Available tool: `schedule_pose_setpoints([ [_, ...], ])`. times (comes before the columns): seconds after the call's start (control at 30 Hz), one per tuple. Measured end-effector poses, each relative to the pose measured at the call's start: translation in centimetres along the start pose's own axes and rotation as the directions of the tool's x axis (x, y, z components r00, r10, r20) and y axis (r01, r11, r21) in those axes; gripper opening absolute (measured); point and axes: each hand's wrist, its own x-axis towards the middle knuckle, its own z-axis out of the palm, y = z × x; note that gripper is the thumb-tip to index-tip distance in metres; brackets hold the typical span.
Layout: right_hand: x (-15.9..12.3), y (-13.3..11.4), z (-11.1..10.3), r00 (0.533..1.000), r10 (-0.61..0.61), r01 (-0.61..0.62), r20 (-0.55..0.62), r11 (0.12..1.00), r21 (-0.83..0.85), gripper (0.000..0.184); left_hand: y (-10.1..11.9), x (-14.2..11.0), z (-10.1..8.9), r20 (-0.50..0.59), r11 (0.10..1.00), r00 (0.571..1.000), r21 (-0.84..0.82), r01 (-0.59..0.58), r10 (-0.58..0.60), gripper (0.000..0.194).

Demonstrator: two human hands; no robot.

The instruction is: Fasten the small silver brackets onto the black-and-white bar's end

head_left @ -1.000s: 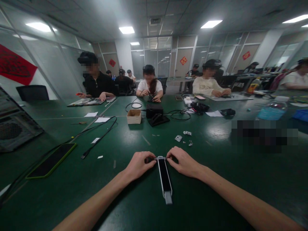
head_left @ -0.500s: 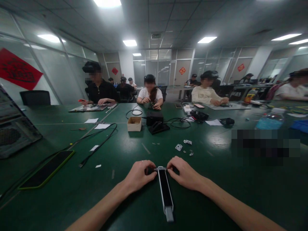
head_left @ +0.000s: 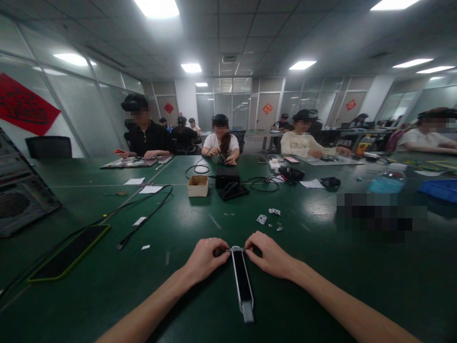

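A long narrow device with a white frame and a black face point(head_left: 242, 276) lies on the green table in front of me, with a light grey tab point(head_left: 247, 312) at its near end. At its far end sits a small metallic piece point(head_left: 236, 248) that reaches out to both sides. My left hand point(head_left: 206, 258) is closed in a pinch at the left end of this piece. On the opposite side, my right hand point(head_left: 268, 255) pinches the right end with thumb and bent fingers. The fingertips hide exactly what they grip there.
Small metal parts point(head_left: 262, 219) lie beyond my hands. A small open box point(head_left: 198, 186) and a black box point(head_left: 227, 177) stand farther back. To the left are a green-edged phone-like slab point(head_left: 69, 253), cables and a computer case point(head_left: 23, 190). Several people sit across the table.
The view has shifted slightly, so most things sit a little farther left. Both hands stay at the far end of the device, with hardly any visible movement.
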Motion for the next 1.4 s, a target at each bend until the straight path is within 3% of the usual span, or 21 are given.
schedule_pose_setpoints([
  [0.2,0.2,0.6,-2.1,0.998,-0.049,0.046,-0.025,0.994,-0.101,0.016,-0.3,0.0,0.0,-0.006,1.0,1.0,-0.025,-0.009,0.009,0.022],
  [0.3,0.3,3.3,-4.5,0.987,0.0,-0.035,-0.16,0.976,-0.217,0.016,-0.4,0.0,0.0,0.003,1.0,1.0,-0.025,-0.015,0.015,0.024],
  [0.4,0.0,7.0,-6.5,0.963,0.117,-0.19,-0.243,0.934,-0.303,0.018,-0.4,0.0,-0.1,0.005,0.999,1.0,-0.028,-0.015,0.015,0.024],
  [0.57,-0.8,10.7,-7.5,0.958,0.227,-0.278,-0.174,0.884,-0.375,0.018,-0.2,-0.1,-0.3,0.015,1.0,1.0,-0.028,-0.01,0.01,0.025],
  [0.73,-0.8,10.9,-7.2,0.971,0.223,-0.239,-0.085,0.922,-0.304,0.019,-0.2,-0.1,-0.4,0.029,0.999,1.0,-0.037,0.002,-0.001,0.026],
  [1.07,-0.7,10.9,-7.3,0.977,0.21,-0.211,-0.038,0.926,-0.312,0.021,-0.5,0.0,-0.1,0.012,0.999,1.0,-0.041,-0.013,0.014,0.026],
  [1.4,0.0,10.2,-7.5,0.9,0.433,-0.423,-0.049,0.841,-0.337,0.018,0.2,0.1,-0.5,0.045,1.0,0.999,-0.025,0.013,-0.012,0.031],
])
